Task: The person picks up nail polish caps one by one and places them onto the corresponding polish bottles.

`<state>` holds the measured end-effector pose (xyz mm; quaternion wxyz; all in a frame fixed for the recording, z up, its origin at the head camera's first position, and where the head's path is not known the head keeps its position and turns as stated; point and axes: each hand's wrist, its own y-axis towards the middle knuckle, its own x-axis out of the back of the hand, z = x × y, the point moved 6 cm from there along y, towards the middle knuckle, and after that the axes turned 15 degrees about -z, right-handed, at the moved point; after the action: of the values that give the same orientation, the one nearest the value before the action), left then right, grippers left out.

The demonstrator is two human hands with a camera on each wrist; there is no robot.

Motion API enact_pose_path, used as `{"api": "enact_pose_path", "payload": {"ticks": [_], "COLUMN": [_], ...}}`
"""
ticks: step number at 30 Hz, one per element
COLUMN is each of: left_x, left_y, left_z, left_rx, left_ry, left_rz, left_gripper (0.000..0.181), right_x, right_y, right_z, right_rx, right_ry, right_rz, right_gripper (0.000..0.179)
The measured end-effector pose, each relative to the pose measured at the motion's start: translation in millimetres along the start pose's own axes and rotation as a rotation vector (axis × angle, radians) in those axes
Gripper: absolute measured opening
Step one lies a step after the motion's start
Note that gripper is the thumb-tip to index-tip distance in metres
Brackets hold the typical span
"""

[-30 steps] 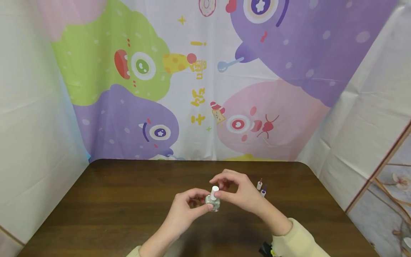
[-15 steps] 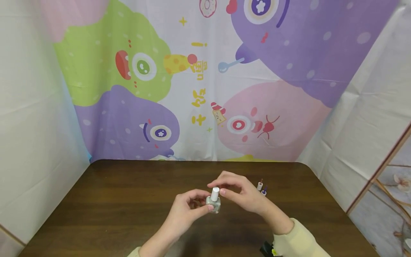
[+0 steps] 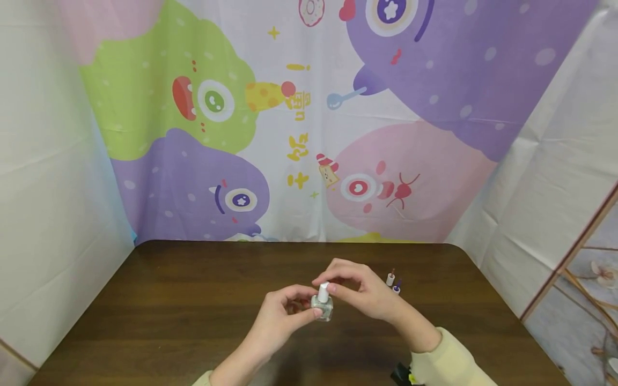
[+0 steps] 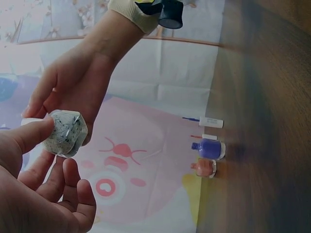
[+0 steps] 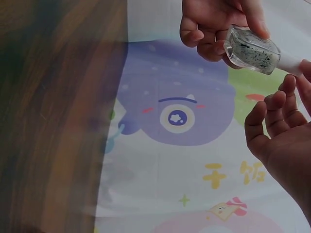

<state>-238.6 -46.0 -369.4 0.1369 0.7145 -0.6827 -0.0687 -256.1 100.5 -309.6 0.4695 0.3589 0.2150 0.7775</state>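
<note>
My left hand (image 3: 282, 313) holds a small clear nail polish bottle (image 3: 323, 310) by its sides, between thumb and fingers, above the table. Dark flecks show in the pale polish in both wrist views. On top of the bottle stands a white cap (image 3: 323, 292), tilted slightly. My right hand (image 3: 362, 289) pinches this cap with thumb and forefinger. In the right wrist view its other fingers (image 5: 257, 121) are loosely curled below the cap.
Two white caps with brushes attached, one purple-tipped (image 4: 211, 122) and one red-tipped (image 4: 210, 137), stand on the dark wooden table (image 3: 193, 311) at right. Beside them are an uncapped purple polish bottle (image 4: 210, 149) and an orange-pink one (image 4: 206, 168). A cartoon curtain (image 3: 289, 214) hangs behind.
The right thumb came off the cap half a second ago and now touches it again. The bottle has shifted slightly down and right in the left hand.
</note>
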Motion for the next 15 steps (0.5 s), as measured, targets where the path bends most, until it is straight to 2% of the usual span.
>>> {"api": "enact_pose_path", "payload": {"ticks": [8,12,15], "left_x": [-0.3,-0.5,-0.6], "left_y": [-1.0,-0.6,-0.5], "left_z": [-0.7,-0.4,-0.4], "left_rx": [0.02,0.016,0.016], "left_ry": [-0.023,-0.023,-0.023], "left_rz": [-0.002,-0.004,-0.009], "left_gripper": [0.026,0.027,0.027], "right_x": [-2,-2,-1], "right_y": [5.5,5.0,2.0], "right_z": [21,19,6], "right_rx": [-0.014,-0.039,-0.049], "right_ry": [-0.002,-0.005,-0.016], "right_rz": [0.006,0.003,0.005], "right_gripper": [0.019,0.018,0.018]}}
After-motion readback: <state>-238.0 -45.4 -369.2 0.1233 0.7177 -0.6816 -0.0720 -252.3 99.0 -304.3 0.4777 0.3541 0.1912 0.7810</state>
